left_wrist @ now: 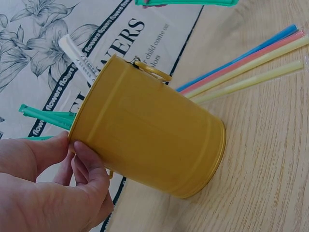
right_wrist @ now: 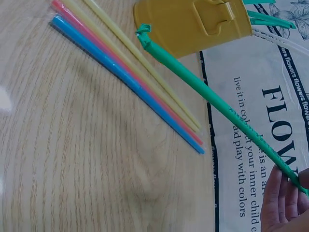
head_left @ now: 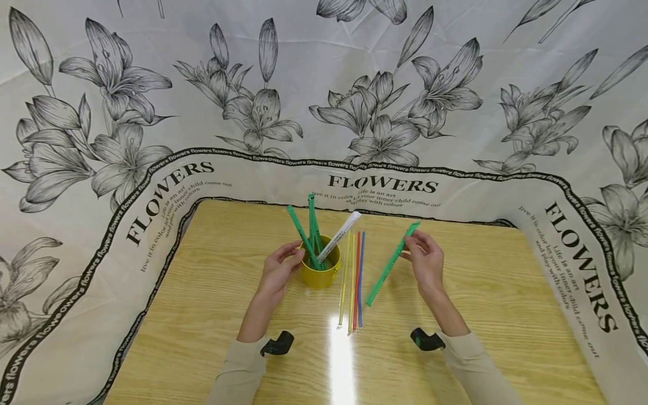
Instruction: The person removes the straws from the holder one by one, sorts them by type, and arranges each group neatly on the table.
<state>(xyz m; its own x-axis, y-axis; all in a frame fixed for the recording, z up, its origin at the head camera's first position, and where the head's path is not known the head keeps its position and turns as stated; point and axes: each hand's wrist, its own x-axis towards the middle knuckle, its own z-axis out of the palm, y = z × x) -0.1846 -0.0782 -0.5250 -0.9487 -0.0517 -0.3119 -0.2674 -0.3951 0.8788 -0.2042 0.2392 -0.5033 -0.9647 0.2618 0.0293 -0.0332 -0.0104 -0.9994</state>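
From far off, I see the left hand point(head_left: 280, 268) pinching the yellow bucket point(head_left: 319, 278) at its top edge, thin straws point(head_left: 356, 281) lying just right of it, and the right hand point(head_left: 426, 263) pinching the far end of a green straw point(head_left: 392, 264).

Right wrist view's top crops the yellow bucket point(right_wrist: 176, 25).
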